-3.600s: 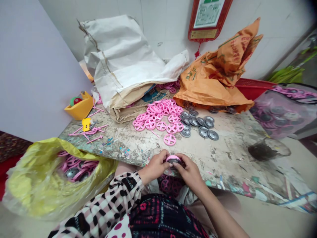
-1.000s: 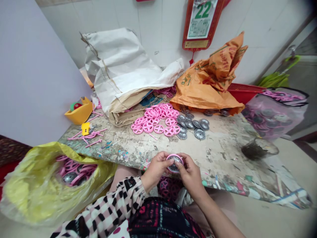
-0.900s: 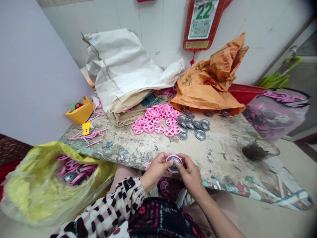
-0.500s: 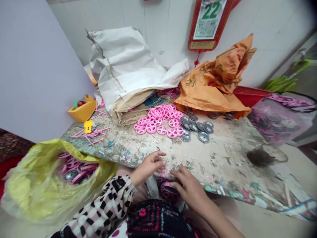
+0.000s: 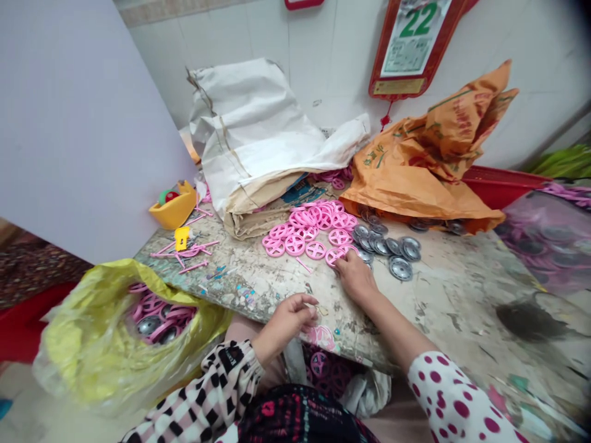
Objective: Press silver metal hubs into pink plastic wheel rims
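Observation:
My right hand (image 5: 356, 278) reaches to the front of the pile of pink spoked wheels (image 5: 316, 250). Its fingertips are closed on the edge of a pink wheel (image 5: 333, 256), partly hidden by the hand. Just right of that hand lie several grey hubcap-like discs (image 5: 400, 268). Over the table's near edge hovers my left hand (image 5: 292, 319), fingers loosely curved and apart, with nothing visible in it. Below the edge, by my lap, more pink wheels (image 5: 318, 364) show in shadow.
A yellow bag (image 5: 69, 344) of pink wheels with grey centres hangs at left. Pink rods (image 5: 194, 266) and a yellow holder (image 5: 173, 209) sit on the worn table (image 5: 443, 307). Behind stand a white sack (image 5: 258, 123) and an orange bag (image 5: 415, 166); a clear bag (image 5: 545, 240) is at right.
My right hand has moved from the table's near edge forward to the pink wheels and closed on one. My left hand stays near the edge. The view has shifted slightly.

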`<action>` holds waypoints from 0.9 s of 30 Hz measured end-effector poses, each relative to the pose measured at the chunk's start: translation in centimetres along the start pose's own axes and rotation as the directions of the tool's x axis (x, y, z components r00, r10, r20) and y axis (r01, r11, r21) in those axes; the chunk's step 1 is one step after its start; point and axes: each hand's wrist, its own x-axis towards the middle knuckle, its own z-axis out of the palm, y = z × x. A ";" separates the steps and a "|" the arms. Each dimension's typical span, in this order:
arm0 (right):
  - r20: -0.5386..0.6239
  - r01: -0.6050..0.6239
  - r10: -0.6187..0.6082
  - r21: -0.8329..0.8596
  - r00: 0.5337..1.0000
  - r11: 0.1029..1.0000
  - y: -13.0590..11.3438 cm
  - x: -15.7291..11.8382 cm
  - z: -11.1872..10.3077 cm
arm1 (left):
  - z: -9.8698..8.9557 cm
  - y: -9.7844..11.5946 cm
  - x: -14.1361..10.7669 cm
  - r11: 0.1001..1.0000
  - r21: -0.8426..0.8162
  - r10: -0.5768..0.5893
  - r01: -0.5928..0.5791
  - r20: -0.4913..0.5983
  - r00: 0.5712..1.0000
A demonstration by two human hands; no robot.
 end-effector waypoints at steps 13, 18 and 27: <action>-0.047 -0.176 0.197 0.284 0.979 0.942 5.8 -5.3 -3.4 | 1.5 0.3 1.1 0.950 0.214 0.231 -0.228 0.007 0.973; -0.153 -0.482 0.460 -0.176 0.875 0.858 12.2 -2.1 -3.3 | 2.0 0.8 0.6 0.970 -0.215 -0.121 0.114 -0.020 0.992; -0.194 -0.515 0.663 0.487 0.723 0.705 11.6 -5.1 -3.5 | 1.8 0.8 0.4 0.865 -0.457 -0.225 0.207 0.015 0.974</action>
